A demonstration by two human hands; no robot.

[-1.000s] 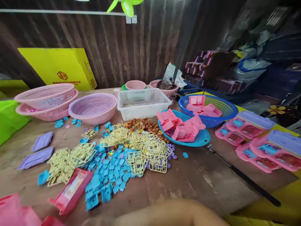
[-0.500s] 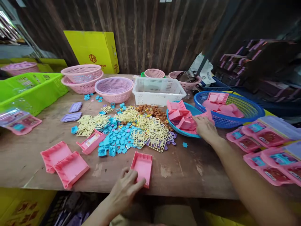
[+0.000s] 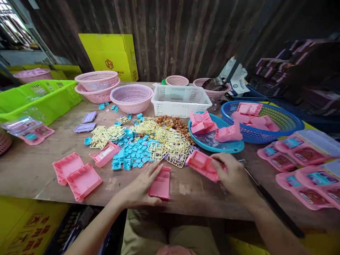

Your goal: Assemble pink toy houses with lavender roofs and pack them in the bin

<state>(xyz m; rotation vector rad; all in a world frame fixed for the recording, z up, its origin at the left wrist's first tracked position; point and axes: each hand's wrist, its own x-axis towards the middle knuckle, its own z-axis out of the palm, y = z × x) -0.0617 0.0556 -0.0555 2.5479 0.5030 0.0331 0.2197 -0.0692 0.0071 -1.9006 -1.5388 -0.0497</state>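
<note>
My right hand grips a pink plastic toy part with moulded hollows, held tilted above the table in front of the blue bowl. With fingers stretched out, my left hand rests against the left side of a shallow pink plastic tray near the table's front edge. Two more pink trays lie overlapping at the left. A pink part with a printed label is beside the blue pieces. More pink parts sit in the light-blue bowl.
Loose blue pieces, cream sprues and brown bits cover the middle. Behind stand a white basket and pink baskets. A blue basket, finished-looking pink packs and a dark rod-like tool are at right.
My right hand has come from the blue bowl towards me with a pink part in it. My left hand's fingers have straightened over the tray. The dark tool is now visible beside my right arm.
</note>
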